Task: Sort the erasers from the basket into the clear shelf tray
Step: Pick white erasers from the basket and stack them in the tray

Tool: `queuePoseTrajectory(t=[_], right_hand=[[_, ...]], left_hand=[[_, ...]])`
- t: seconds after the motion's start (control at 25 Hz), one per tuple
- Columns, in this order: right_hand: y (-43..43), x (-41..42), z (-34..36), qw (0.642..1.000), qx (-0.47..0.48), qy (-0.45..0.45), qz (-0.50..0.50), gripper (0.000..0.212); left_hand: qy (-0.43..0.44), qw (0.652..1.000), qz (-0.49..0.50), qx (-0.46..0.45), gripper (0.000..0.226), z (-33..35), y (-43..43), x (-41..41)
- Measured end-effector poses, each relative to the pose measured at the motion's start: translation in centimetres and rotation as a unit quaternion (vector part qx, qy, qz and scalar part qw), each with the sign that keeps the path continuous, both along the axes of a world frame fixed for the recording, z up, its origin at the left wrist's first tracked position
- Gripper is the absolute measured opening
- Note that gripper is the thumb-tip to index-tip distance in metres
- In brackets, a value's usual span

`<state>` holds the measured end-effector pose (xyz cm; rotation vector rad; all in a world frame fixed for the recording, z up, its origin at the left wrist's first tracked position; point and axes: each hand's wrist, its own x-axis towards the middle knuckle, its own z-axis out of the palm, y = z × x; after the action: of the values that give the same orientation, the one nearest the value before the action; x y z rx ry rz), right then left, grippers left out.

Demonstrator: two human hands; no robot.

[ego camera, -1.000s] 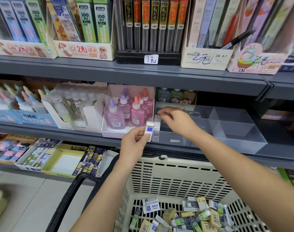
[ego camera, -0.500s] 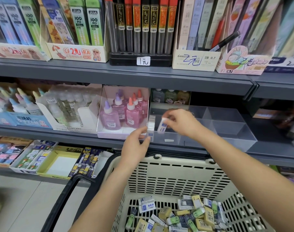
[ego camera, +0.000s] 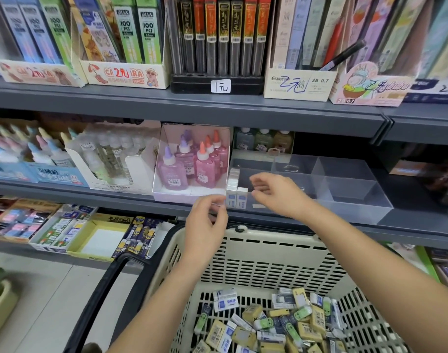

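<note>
Erasers point(ego camera: 268, 324) in near basket point(ego camera: 268, 234) are looking light, firm, sleeved; pinching across long sides probably suits. Left hand point(ego camera: 207, 222) and right hand point(ego camera: 279, 196) are hovering slack, empty, by clear tray point(ego camera: 358, 200).

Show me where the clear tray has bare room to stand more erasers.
The whole right half of the clear tray is bare, from the middle divider to the right wall. The back row also looks free. It is crowded only at the front left corner, where the erasers stand along the left wall.
</note>
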<state>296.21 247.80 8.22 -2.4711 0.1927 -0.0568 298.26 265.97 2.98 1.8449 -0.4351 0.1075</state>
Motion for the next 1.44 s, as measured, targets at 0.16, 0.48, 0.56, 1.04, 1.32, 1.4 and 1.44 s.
queuePoseTrajectory(t=[0.16,0.48,0.56,1.04,1.32,1.4,1.44], right_hand=[[-1.1,-7.2,-2.4,0.986,0.082,-0.131,-0.069,0.019],[0.5,-15.5,-15.0,0.978,0.004,0.205,0.025,0.015],[1.2,-15.8,-16.6,0.971,-0.035,0.232,0.044,0.017],[1.3,-15.4,-18.1,0.957,0.114,0.260,-0.058,0.005],[5.2,-11.4,-17.5,0.915,0.322,0.217,-0.110,0.002],[6.3,-9.8,-17.9,0.939,0.269,0.197,-0.090,0.015],[6.7,-9.1,-18.4,0.963,0.179,0.188,-0.066,0.020]], left_hand=[[0.047,0.993,-0.089,0.061,0.020,-1.7,0.5,-3.6],[0.269,0.906,-0.192,0.262,0.008,-9.2,0.8,-6.8],[0.282,0.893,-0.196,0.292,0.012,-10.7,1.3,-6.9],[0.401,0.839,-0.205,0.305,0.020,-11.6,2.4,-6.0],[0.577,0.802,-0.155,-0.006,0.020,-11.2,3.1,-5.2],[0.571,0.818,-0.067,-0.031,0.024,-11.5,4.0,-4.3],[0.567,0.823,-0.031,-0.023,0.027,-11.8,4.4,-4.1]])
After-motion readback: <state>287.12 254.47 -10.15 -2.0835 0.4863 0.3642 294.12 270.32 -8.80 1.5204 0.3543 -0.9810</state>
